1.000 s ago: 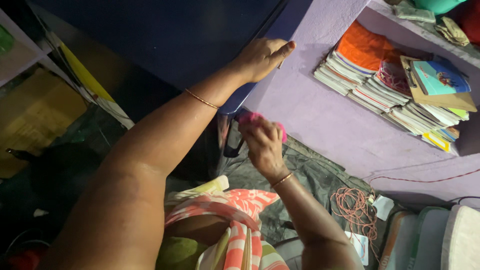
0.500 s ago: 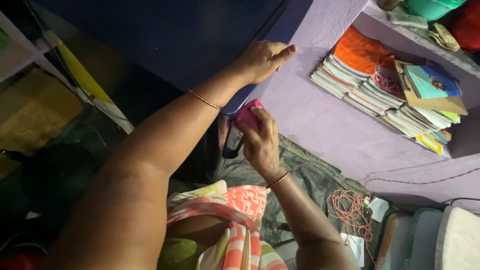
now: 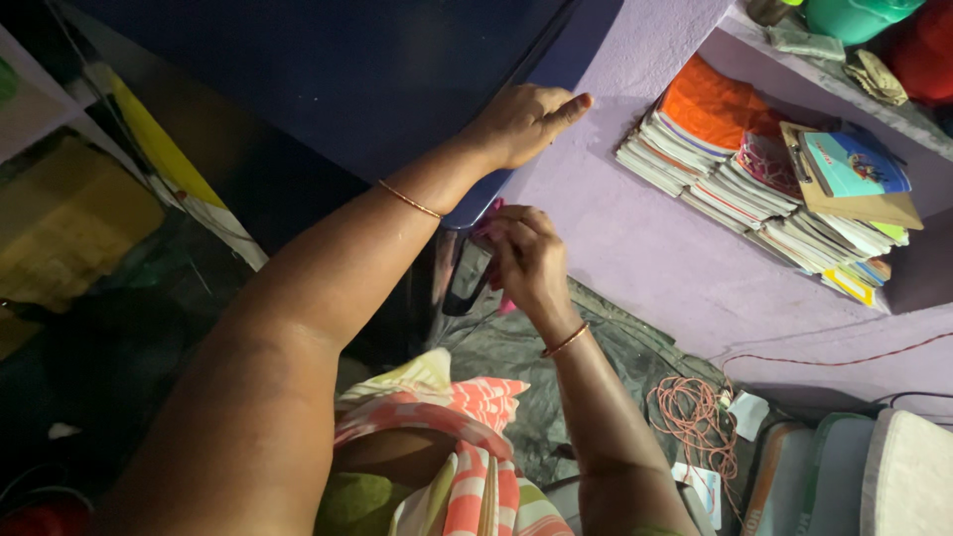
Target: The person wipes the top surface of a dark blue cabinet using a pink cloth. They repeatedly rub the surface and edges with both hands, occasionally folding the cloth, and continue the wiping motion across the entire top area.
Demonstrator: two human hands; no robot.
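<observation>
My left hand (image 3: 521,121) rests flat on the edge of a large dark blue panel (image 3: 328,79), with the fingers reaching onto the purple wall (image 3: 635,228). Just below it, my right hand (image 3: 524,260) is closed around a small pink cloth (image 3: 493,213), pressed up against the lower edge of the panel. Only bits of the pink cloth show between the fingers. Both wrists wear thin bangles.
A wall niche at the right holds a stack of books and notebooks (image 3: 764,179). A dark cloth (image 3: 556,347) lies below, with a coil of reddish cord (image 3: 695,417) and white cushions (image 3: 874,476) at the lower right. A green tub (image 3: 854,15) sits on the shelf above.
My right hand with the pink cloth has risen from below toward the lower edge of the blue panel. My left hand has stayed on the panel's edge.
</observation>
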